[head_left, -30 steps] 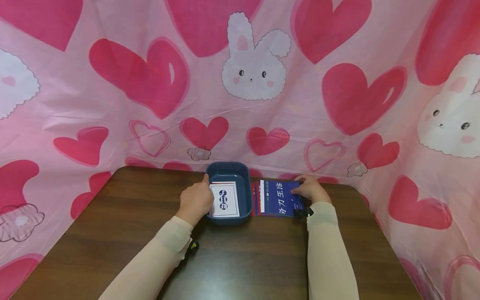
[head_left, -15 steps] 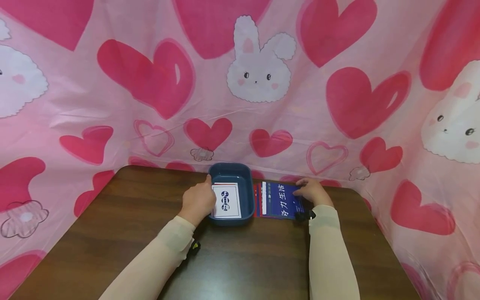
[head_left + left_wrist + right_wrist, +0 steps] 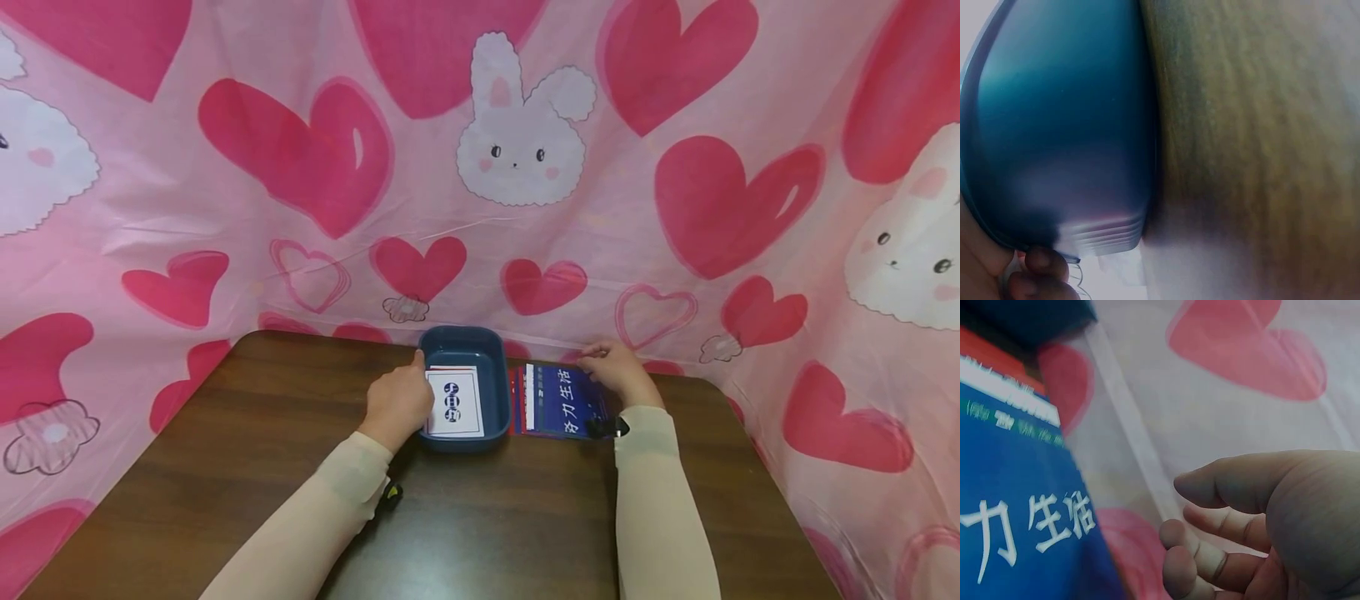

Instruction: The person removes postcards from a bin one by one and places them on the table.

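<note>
A dark blue bin [image 3: 467, 445] stands near the back of the table with a white card [image 3: 471, 400] with black printed figures lying in it. My left hand [image 3: 397, 402] grips the bin's left rim; the left wrist view shows curled fingertips [image 3: 1046, 262] at that rim. Just right of the bin lies an overlapping stack of cards, topped by a dark blue card [image 3: 557, 398] with white Chinese characters. Beside its far right corner my right hand [image 3: 621, 371] hovers, fingers loosely bent, thumb and fingertips apart, with nothing held in the right wrist view.
Red and white card edges [image 3: 517, 400] stick out at the stack's left side. A pink cloth [image 3: 337, 275] with hearts and rabbits hangs right behind the brown table [image 3: 480, 517] and along both sides.
My right hand has come off the blue card's right edge and shifted slightly left and away from me, beyond the corner. The left hand stays on the bin's rim. The view has shifted slightly.
</note>
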`<action>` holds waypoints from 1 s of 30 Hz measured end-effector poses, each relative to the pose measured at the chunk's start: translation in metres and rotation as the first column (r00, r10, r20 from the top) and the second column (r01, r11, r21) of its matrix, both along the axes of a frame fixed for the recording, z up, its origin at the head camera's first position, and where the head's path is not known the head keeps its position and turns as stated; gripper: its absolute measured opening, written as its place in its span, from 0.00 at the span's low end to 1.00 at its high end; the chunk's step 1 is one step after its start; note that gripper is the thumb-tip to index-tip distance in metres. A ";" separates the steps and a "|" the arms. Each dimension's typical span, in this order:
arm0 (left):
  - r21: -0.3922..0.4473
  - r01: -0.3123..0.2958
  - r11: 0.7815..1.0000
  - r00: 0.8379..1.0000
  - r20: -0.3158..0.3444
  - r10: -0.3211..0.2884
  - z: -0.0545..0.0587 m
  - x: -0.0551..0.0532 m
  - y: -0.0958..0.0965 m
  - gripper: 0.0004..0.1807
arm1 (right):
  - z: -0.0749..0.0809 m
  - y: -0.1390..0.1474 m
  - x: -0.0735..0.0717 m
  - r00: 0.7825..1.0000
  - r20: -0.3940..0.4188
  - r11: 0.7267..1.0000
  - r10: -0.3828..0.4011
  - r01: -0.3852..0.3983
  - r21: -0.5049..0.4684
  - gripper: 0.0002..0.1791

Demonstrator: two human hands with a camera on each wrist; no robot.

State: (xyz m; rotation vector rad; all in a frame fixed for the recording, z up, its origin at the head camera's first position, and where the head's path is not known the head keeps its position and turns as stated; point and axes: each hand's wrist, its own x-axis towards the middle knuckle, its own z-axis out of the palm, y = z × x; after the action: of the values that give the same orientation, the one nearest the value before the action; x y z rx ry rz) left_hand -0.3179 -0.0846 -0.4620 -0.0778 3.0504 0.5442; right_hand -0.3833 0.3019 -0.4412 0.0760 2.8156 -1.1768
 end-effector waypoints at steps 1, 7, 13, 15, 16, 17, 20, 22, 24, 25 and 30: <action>0.000 0.002 1.000 1.000 0.000 -0.002 0.000 0.000 0.000 0.45 | 0.004 -0.002 0.002 1.000 0.006 1.000 0.001 -0.001 -0.007 0.22; 0.007 0.010 1.000 1.000 -0.009 -0.010 0.001 0.001 0.000 0.45 | 0.022 -0.017 0.008 1.000 0.007 1.000 0.030 -0.030 -0.001 0.22; 0.012 0.004 1.000 1.000 0.008 -0.004 0.001 0.002 -0.001 0.45 | 0.026 -0.043 0.008 0.989 -0.052 0.990 0.140 -0.139 0.009 0.23; 0.009 0.000 1.000 1.000 0.010 0.000 0.001 0.002 0.000 0.44 | 0.026 -0.054 0.008 0.981 -0.061 0.983 0.183 -0.184 -0.021 0.23; 0.008 -0.001 1.000 1.000 0.008 0.001 0.001 0.002 0.000 0.44 | 0.026 -0.059 0.009 0.977 -0.057 0.978 0.204 -0.206 -0.037 0.24; 0.008 -0.002 1.000 1.000 0.008 0.001 0.001 0.001 0.000 0.44 | 0.026 -0.065 0.010 0.975 -0.054 0.975 0.215 -0.218 -0.044 0.24; 0.012 -0.004 1.000 1.000 0.014 0.004 -0.001 0.002 0.001 0.44 | 0.028 -0.084 0.013 0.964 -0.049 0.962 0.261 -0.264 -0.066 0.23; 0.011 -0.003 1.000 1.000 0.014 0.002 -0.001 0.001 0.002 0.44 | 0.031 -0.097 0.015 0.956 -0.050 0.954 0.290 -0.293 -0.067 0.22; 0.012 -0.003 1.000 1.000 0.016 0.003 -0.001 0.001 0.002 0.43 | 0.035 -0.112 0.016 0.951 -0.048 0.950 0.306 -0.308 -0.048 0.20; 0.011 -0.003 1.000 1.000 0.013 0.003 -0.001 0.001 0.002 0.43 | 0.037 -0.120 0.016 0.949 -0.043 0.949 0.312 -0.313 -0.041 0.20; 0.005 0.002 1.000 1.000 0.000 -0.002 0.000 -0.002 -0.001 0.42 | 0.044 -0.164 0.014 0.941 -0.016 0.941 0.339 -0.339 0.017 0.28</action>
State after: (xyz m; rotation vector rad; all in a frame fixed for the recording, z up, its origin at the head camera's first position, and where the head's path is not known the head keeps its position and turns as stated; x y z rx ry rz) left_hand -0.3196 -0.0852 -0.4620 -0.0750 3.0490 0.5516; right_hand -0.3697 0.1376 -0.3967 -0.4057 2.7032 -1.0796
